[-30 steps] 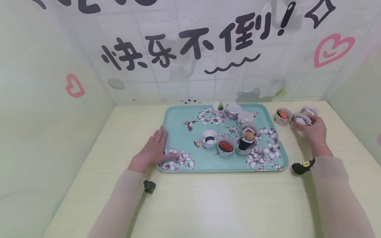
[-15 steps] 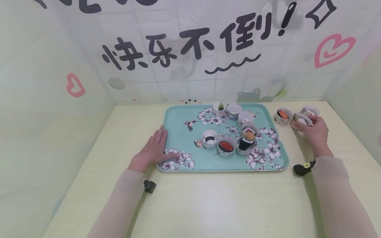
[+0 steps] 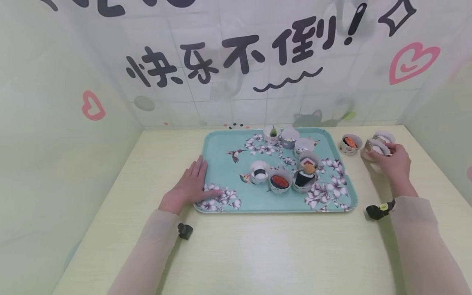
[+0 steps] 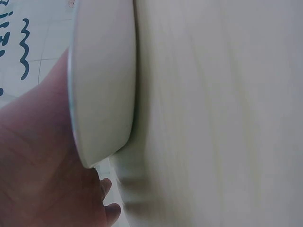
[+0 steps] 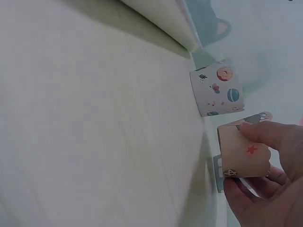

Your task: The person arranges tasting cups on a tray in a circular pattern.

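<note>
My right hand (image 3: 396, 163) pinches a tan paper baking cup (image 5: 246, 153) with a red star print, thumb on one side and fingers on the other. Something pale lies inside that cup; its kind is unclear. Close behind it stands another paper cup (image 3: 384, 137), partly hidden. To its left is a doughnut-print cup (image 5: 208, 94) holding an orange-topped sushi piece (image 3: 350, 142). My left hand (image 3: 189, 182) rests on the left rim of a blue flowered tray (image 3: 221, 143), fingers extended, thumb over the tray. Whether the pinched cup touches the table is hard to tell.
Several paper cups with toy-like sushi stand on the tray, including a red-topped piece (image 3: 280, 181), a black-wrapped piece (image 3: 304, 178) and a rice ball with a dark band (image 3: 259, 173). A printed curtain (image 3: 236, 102) closes off the pale table (image 3: 265, 250) at the back.
My right hand and the pinched cup have shifted slightly right, closer to the cup behind. The left hand and the tray have stayed in place.
</note>
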Tool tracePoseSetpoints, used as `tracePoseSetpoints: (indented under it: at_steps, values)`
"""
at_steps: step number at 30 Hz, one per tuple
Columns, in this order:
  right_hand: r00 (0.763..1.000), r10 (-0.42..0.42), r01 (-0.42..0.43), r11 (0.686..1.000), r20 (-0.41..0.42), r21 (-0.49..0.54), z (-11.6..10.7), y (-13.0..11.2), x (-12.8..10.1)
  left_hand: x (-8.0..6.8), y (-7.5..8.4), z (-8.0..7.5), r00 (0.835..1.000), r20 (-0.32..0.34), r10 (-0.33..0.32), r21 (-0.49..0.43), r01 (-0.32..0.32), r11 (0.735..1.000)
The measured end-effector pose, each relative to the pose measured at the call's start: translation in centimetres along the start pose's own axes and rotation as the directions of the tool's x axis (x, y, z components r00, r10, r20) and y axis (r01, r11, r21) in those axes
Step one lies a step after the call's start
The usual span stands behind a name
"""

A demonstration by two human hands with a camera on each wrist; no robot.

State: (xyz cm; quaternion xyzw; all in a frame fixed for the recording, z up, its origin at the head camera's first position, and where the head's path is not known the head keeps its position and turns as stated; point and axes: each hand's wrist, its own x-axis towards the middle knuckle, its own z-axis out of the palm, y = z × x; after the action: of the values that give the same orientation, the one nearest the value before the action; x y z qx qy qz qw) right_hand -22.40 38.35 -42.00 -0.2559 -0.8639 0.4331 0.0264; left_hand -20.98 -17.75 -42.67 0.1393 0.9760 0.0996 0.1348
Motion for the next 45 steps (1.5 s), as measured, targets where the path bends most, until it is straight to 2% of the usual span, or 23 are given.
tracePoseSetpoints:
  at_steps: [15, 28, 39, 45]
  values:
    - [0.998, -0.049, 0.049, 0.999, -0.031, -0.021, -0.7, -1.0, -1.2, 0.0, 0.0, 0.1, 1.0, 0.001, -0.001, 0.015, 0.001, 1.0]
    - [0.99, -0.135, 0.136, 0.99, -0.04, 0.03, -0.8, -1.7, -2.3, 0.1, 0.1, 0.0, 1.0, 0.018, -0.009, 0.023, 0.008, 1.0]
    - [0.97, -0.244, 0.244, 0.96, -0.023, 0.133, 0.0, -3.2, -3.7, 0.1, 0.0, 0.0, 1.0, 0.02, -0.003, 0.014, 0.003, 1.0]
    - [0.958, -0.287, 0.287, 0.952, -0.011, 0.104, 0.5, -4.2, -4.4, 0.1, 0.0, 0.0, 1.0, 0.016, -0.002, 0.012, 0.002, 1.0]
